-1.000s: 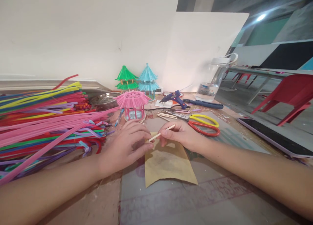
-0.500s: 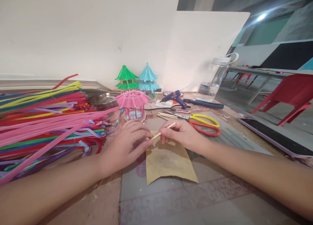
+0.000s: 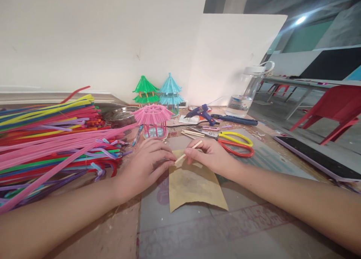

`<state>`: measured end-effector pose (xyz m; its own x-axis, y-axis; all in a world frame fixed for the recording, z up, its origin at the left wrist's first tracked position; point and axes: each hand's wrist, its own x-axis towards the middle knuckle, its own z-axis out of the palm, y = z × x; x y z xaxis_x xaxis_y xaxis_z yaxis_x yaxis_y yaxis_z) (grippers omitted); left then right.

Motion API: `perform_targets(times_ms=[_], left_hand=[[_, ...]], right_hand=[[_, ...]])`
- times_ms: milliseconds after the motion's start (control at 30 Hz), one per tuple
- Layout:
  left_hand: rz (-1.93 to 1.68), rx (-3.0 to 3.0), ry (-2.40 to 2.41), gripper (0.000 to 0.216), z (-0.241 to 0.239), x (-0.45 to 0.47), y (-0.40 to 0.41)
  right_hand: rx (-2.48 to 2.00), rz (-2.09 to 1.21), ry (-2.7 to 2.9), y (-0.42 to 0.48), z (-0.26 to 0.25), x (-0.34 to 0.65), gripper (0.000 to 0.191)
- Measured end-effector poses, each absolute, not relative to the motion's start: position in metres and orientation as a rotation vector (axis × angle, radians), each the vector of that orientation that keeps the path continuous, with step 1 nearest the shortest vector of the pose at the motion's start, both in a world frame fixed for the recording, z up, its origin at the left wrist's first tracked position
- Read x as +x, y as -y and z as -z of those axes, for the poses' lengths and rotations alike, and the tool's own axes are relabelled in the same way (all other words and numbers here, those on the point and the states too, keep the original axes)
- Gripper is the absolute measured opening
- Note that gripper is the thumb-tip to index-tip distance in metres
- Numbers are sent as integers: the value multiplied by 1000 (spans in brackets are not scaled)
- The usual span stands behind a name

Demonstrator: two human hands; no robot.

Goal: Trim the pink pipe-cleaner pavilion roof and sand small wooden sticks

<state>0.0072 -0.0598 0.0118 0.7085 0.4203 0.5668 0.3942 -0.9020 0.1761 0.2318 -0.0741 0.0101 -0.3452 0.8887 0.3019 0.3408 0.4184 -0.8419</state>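
A short, thin wooden stick [image 3: 182,157] slants between my two hands above a tan sheet that looks like worn sandpaper [image 3: 197,187]. My right hand [image 3: 213,155] pinches the stick near its upper end, thumb against the fingers. At the lower end, the thumb and index fingertips of my left hand [image 3: 150,161] close on the tip. The sheet lies on a translucent mat, its near edge curled up and a grey smudge across its middle. Just beyond my left hand stands a small pink-roofed pavilion [image 3: 154,116] of fuzzy stems.
Bundles of coloured pipe cleaners [image 3: 56,138] fill the left side. Green [image 3: 145,90] and blue [image 3: 170,90] pavilions stand behind. Further right are spare sticks [image 3: 194,133], scissors [image 3: 237,142], a blue glue gun [image 3: 202,113], a water bottle [image 3: 241,97] and a phone [image 3: 318,157].
The stick and my fingertips have shifted very slightly, with the stick's lower end a little lower. Both hands keep their grip, and everything else stays in place.
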Motion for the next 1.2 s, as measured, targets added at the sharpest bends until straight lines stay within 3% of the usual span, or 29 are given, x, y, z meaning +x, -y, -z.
perform_targets(times_ms=[400,800,1200], left_hand=[[-894,2842,-731,12,-15,11,63],[-832,2808,-762,13,-15,12,65],[-834,2836,-734,16,-16,12,65]], right_hand=[[-999,-788,1971,77,-9,230,31],[-925,-742,1980,79,-6,227,31],[-955,-719,1988,78,-6,226,44]])
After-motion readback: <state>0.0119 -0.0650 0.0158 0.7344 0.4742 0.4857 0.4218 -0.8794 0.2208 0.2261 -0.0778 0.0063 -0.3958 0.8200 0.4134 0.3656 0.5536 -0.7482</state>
